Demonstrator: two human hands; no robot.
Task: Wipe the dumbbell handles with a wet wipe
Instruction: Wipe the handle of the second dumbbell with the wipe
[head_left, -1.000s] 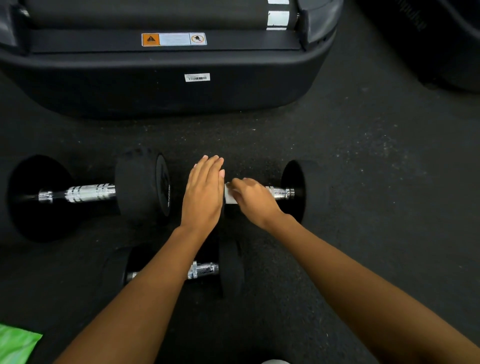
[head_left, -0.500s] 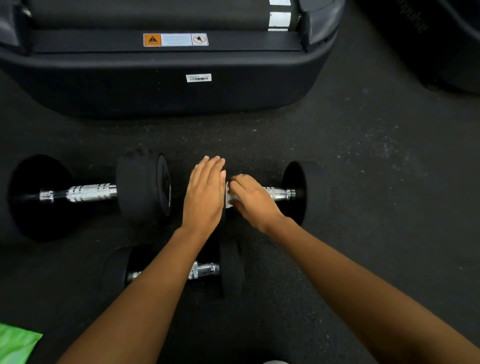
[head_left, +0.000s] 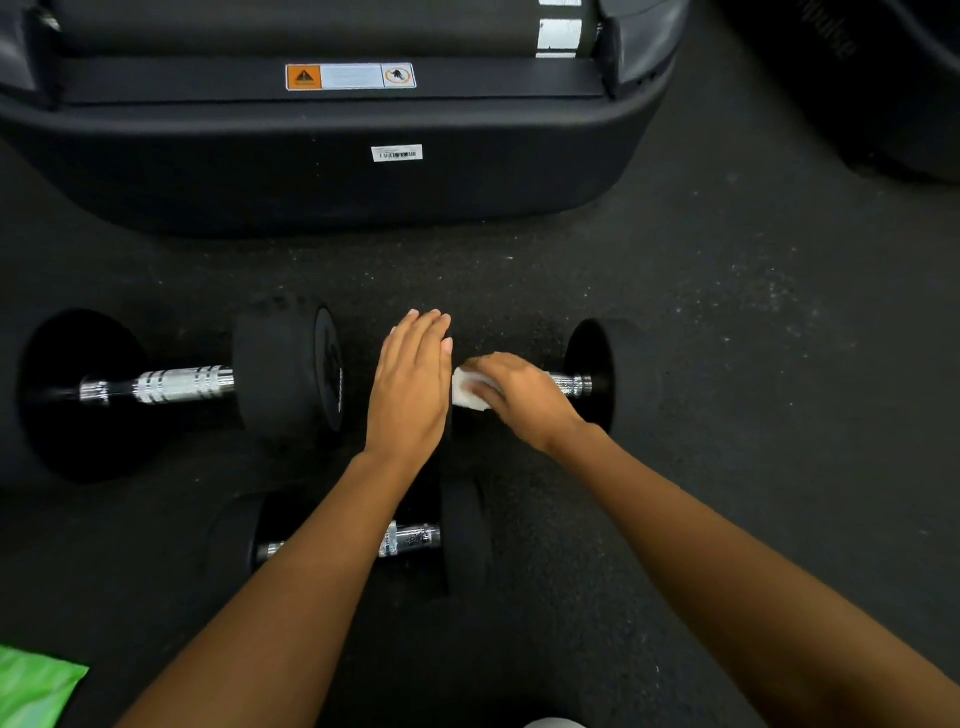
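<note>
Three black dumbbells with chrome handles lie on the dark floor. On the right dumbbell (head_left: 597, 376), my right hand (head_left: 519, 397) presses a white wet wipe (head_left: 464, 392) around the handle, of which only the right end shows. My left hand (head_left: 410, 387) lies flat, fingers together, on that dumbbell's left head, which it hides. The left dumbbell (head_left: 182, 384) lies untouched with its handle bare. The near dumbbell (head_left: 410, 540) lies partly under my left forearm.
A large black machine base (head_left: 332, 166) with a warning label and barcode sticker stands just behind the dumbbells. Another dark machine (head_left: 893, 88) fills the top right corner. A green packet (head_left: 31, 686) lies at the bottom left. Open rubber floor lies to the right.
My right hand has slid slightly left and right along the handle with the wipe. My left hand and the dumbbells have stayed put.
</note>
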